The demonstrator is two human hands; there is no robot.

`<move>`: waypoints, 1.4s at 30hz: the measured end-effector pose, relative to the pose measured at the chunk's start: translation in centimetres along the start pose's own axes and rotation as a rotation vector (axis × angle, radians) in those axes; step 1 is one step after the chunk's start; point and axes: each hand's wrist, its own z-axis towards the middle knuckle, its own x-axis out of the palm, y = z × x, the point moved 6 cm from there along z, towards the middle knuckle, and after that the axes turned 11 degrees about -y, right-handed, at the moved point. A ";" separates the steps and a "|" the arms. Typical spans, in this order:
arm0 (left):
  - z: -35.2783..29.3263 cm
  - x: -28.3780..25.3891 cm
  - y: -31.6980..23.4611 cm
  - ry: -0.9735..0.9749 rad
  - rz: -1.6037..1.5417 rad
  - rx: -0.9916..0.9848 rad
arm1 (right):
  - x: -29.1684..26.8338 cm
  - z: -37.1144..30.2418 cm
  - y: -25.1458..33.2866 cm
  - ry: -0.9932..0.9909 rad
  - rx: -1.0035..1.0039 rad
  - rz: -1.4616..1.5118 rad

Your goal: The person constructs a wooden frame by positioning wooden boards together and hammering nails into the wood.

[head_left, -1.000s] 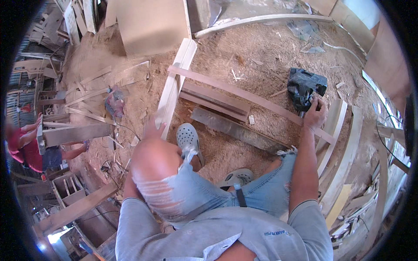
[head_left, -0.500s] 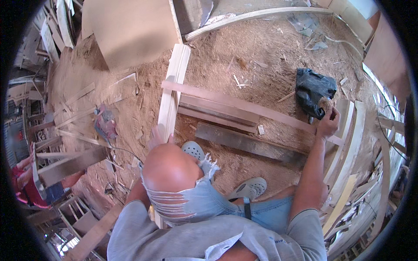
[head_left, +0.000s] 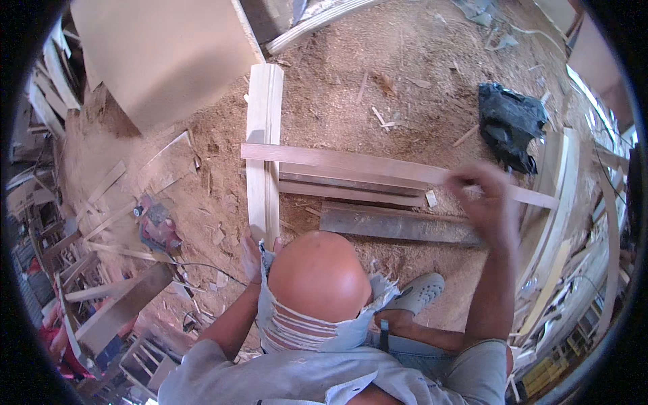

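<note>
A pale grooved wooden moulding (head_left: 263,108) runs away from my left knee. My left hand (head_left: 252,258) is closed around its near end, partly hidden by the knee. Across the moulding lies a thin pinkish wooden strip (head_left: 351,160), stretching to the right. My right hand (head_left: 484,202) hovers over that strip, blurred, with fingers curled. Whatever it may hold cannot be made out. Beyond it a crumpled black plastic bag (head_left: 511,125) rests on the sawdust. Brown boards (head_left: 364,192) and a dark, heavier beam (head_left: 398,221) lie below the strip.
A red and dark corded power tool (head_left: 159,223) lies at left on the sawdust floor (head_left: 324,88). A large tan panel (head_left: 162,54) stands at the far left. Long boards (head_left: 560,182) line the right side. Part of another person in red shows at the lower left.
My right hand has drawn back from the black bag, where it pinched a small brown lump, to over the pinkish strip. My left hand stays on the moulding; my view has shifted.
</note>
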 end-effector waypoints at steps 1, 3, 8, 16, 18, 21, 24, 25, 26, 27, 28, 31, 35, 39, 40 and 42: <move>0.3 0.1 0.3 0.002 0.000 -0.001 | 3.9 -0.9 0.8 0.227 0.095 0.094; 0.3 1.2 -0.2 0.012 -0.034 0.000 | 9.0 -2.3 -0.6 0.407 0.074 0.060; -0.9 1.7 -0.8 0.009 -0.093 -0.026 | 14.4 -5.7 -13.2 0.219 0.255 -0.069; -1.3 0.3 0.2 -0.009 -0.140 -0.081 | 14.1 -4.3 -16.1 0.057 0.247 -0.275; -0.9 -1.0 -1.0 0.035 -0.161 -0.126 | 13.7 -4.5 -14.3 0.207 0.281 -0.213; -0.7 -1.1 -1.1 0.099 -0.310 -0.217 | 14.3 -4.0 -15.6 0.220 0.128 -0.269; 3.3 -1.2 -2.2 -0.105 -0.525 -0.063 | 13.7 -4.3 -16.6 0.196 0.112 -0.330; 5.2 -1.9 -3.8 -0.317 -0.604 0.135 | 12.9 -4.9 -18.6 0.184 0.241 -0.177; 8.0 -2.1 -5.9 -0.302 -0.645 0.178 | 11.9 -5.3 -20.4 0.164 0.368 -0.021; 11.4 -3.9 -7.2 -0.304 -0.657 0.214 | 12.1 -5.4 -17.3 0.170 0.521 0.201; 14.7 -4.5 -10.1 -0.329 -0.586 0.332 | 11.3 -5.4 -17.9 0.125 0.530 0.175; 22.9 -3.2 -21.0 -0.249 -0.451 0.607 | 10.0 -7.4 -19.4 0.184 0.543 0.594; 34.5 8.3 -27.4 0.015 -0.033 0.605 | 9.4 -11.3 -19.4 0.231 0.796 0.902; 40.6 16.1 -26.1 0.039 0.235 0.457 | 8.9 -13.5 -17.1 0.163 0.735 1.382; 40.0 16.5 -28.1 0.036 0.249 0.459 | 7.8 -14.3 -17.3 0.113 0.753 1.361; 40.5 16.1 -29.6 -0.054 0.400 0.561 | 7.6 -14.3 -16.2 0.039 0.735 1.415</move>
